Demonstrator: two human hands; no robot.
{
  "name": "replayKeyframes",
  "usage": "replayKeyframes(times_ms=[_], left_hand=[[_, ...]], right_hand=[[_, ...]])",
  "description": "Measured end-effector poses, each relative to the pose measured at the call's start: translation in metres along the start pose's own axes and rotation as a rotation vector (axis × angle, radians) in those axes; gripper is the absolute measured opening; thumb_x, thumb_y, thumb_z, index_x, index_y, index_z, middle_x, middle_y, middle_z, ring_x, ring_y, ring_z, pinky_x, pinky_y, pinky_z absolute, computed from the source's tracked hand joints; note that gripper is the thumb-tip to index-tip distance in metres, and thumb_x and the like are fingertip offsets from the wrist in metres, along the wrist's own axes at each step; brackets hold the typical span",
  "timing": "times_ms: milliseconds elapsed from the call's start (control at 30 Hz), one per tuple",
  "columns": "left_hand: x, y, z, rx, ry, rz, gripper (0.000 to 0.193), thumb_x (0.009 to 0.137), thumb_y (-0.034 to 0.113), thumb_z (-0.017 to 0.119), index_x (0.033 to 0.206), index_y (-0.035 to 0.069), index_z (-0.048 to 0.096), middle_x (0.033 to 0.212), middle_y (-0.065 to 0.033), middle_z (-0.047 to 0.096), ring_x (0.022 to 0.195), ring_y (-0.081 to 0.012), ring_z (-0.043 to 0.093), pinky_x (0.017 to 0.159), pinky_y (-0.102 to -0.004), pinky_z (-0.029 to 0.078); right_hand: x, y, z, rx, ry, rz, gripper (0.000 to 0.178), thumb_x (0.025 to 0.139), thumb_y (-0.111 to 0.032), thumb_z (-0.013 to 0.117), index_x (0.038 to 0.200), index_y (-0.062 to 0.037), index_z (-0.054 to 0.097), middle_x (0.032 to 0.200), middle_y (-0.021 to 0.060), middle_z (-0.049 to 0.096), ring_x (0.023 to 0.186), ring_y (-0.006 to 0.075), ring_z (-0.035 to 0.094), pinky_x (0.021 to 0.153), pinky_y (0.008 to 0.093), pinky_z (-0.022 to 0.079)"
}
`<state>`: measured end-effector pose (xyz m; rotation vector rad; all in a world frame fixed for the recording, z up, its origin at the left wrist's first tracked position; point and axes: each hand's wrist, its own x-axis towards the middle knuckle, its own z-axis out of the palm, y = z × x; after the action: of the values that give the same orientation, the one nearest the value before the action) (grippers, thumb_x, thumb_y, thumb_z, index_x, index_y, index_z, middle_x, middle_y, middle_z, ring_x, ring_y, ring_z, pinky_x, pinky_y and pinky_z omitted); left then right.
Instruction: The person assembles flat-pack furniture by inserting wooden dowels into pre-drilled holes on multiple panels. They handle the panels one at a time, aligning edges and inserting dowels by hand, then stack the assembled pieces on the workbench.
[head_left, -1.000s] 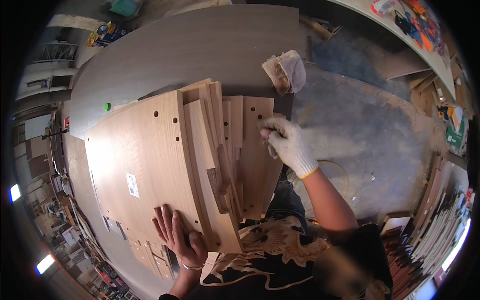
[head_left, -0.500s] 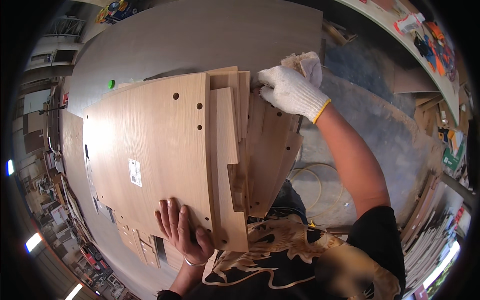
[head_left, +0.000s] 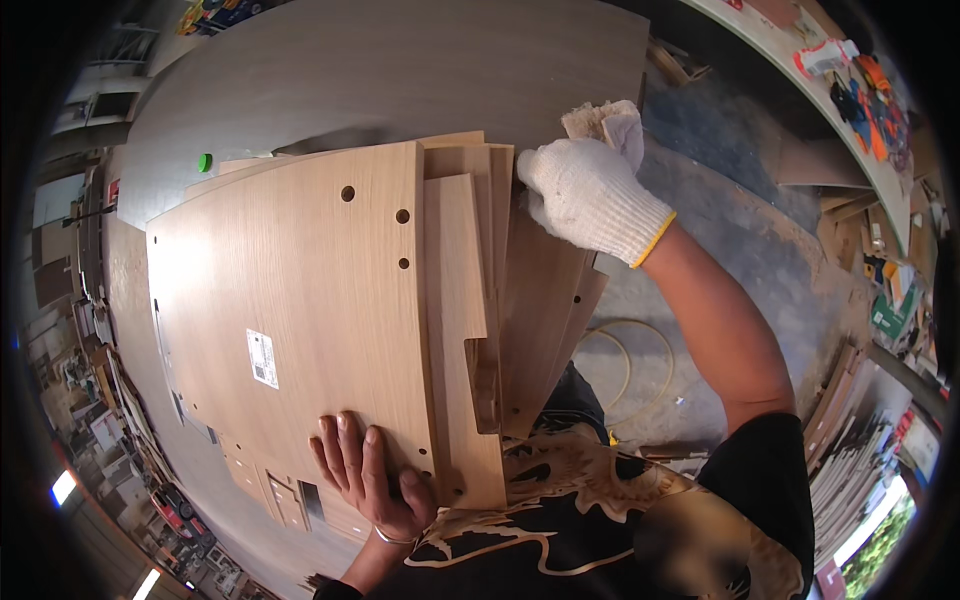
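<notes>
My bare left hand lies flat, fingers extended, near the front right corner of a light wood-grain panel. This panel has several dark holes and a white label. It tops an uneven stack; below its right side show narrower boards, one with a notched edge. My right hand, in a white knit glove with a yellow cuff, is closed at the stack's far right, over a lower panel. Its fingertips are hidden, so what they grip cannot be seen. A tan and white rag sits just beyond the glove.
The stack rests on a large grey-brown tabletop. On it, left of the stack, is a small green cap. A coiled hose lies on the floor at right. A white bench with tools stands far right.
My right hand has shifted slightly nearer to me and turned, its fingers less visible. My left hand remains on the top panel. The view has shifted a little.
</notes>
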<state>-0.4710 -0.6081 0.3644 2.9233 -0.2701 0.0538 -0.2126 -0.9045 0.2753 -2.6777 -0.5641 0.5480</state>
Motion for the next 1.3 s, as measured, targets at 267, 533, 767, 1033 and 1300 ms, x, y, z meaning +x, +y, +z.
replayKeyframes(times_ms=[267,533,767,1033,1300], left_hand=[[0.002,0.001,0.001,-0.005,0.019,0.019,0.055,0.102,0.028,0.043,0.143,-0.007,0.053,0.154,-0.0308,0.048,0.148,-0.0532,0.037,0.123,-0.063,0.02],[0.002,0.001,-0.001,-0.004,0.022,0.025,0.055,0.102,0.028,0.043,0.145,-0.006,0.052,0.154,-0.0311,0.048,0.149,-0.0522,0.037,0.124,-0.0617,0.019],[0.002,0.0,0.002,-0.009,0.028,0.029,0.055,0.103,0.028,0.042,0.144,-0.007,0.053,0.155,-0.0307,0.048,0.149,-0.0519,0.036,0.124,-0.0611,0.019],[0.001,-0.001,0.001,-0.002,0.016,0.018,0.054,0.104,0.029,0.042,0.144,-0.005,0.054,0.155,-0.0292,0.048,0.149,-0.0513,0.037,0.124,-0.0611,0.019],[0.001,-0.001,-0.001,-0.006,0.005,0.014,0.053,0.104,0.029,0.043,0.143,-0.005,0.054,0.155,-0.029,0.048,0.149,-0.0515,0.037,0.124,-0.0617,0.02]], right_hand=[[-0.015,-0.004,0.029,-0.303,0.278,-0.153,0.014,0.083,-0.016,0.068,0.09,-0.004,0.066,0.074,0.0137,0.071,0.067,0.0273,0.074,0.057,0.0405,0.057],[-0.023,0.012,0.038,0.509,0.342,0.03,0.022,0.094,-0.009,0.062,0.112,-0.0011,0.072,0.093,0.0189,0.075,0.087,0.0325,0.074,0.08,0.0404,0.058],[-0.009,0.017,0.007,0.547,0.141,0.013,0.023,0.095,-0.017,0.063,0.104,0.0015,0.074,0.089,0.0236,0.073,0.083,0.0368,0.072,0.079,0.0444,0.057],[0.008,0.015,-0.009,0.379,-0.01,-0.017,0.023,0.093,-0.016,0.063,0.098,0.0047,0.072,0.081,0.025,0.07,0.075,0.037,0.069,0.073,0.0474,0.055],[0.016,0.024,0.001,0.339,0.026,-0.095,0.019,0.088,-0.013,0.065,0.089,0.0057,0.069,0.077,0.0255,0.067,0.07,0.0371,0.068,0.066,0.0474,0.054]])
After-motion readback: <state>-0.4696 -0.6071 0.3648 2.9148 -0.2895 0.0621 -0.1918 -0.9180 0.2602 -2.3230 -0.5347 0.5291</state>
